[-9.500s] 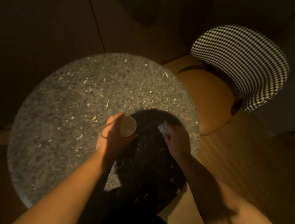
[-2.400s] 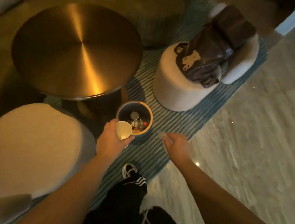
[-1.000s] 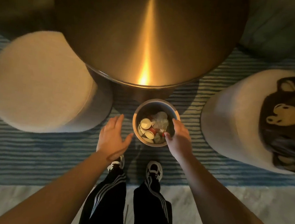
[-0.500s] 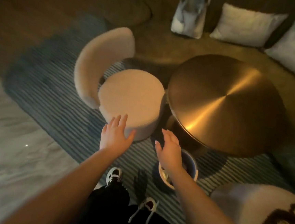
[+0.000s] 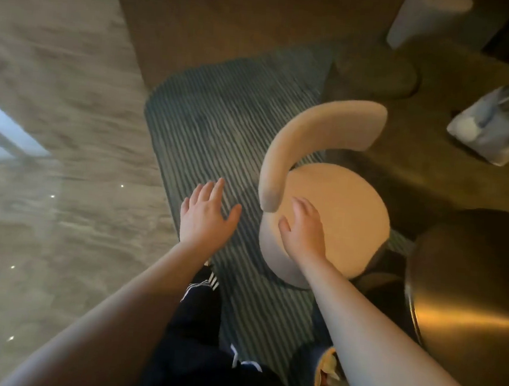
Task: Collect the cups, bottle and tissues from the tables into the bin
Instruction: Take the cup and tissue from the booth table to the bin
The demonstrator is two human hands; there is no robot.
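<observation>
1. The left hand (image 5: 206, 216) hangs over the striped rug (image 5: 222, 122), fingers spread, holding nothing.
2. The right hand (image 5: 303, 231) hangs above the round stool (image 5: 347, 213), fingers loose, holding nothing.
3. The bin (image 5: 327, 384), rubbish inside, sits at the rug's near edge, under the right forearm, beside the brass table (image 5: 468, 304).

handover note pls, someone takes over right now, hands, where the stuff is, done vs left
Left hand: open, empty, above the striped rug.
Right hand: open, empty, over the round stool.
Bin: on the floor by the right forearm, at the bottom edge of the view, with rubbish inside.
Done: nothing left in either hand; the stool and the visible part of the brass table are bare.
Left: no cups, bottle or tissues visible here; check other tables out of view.
</observation>
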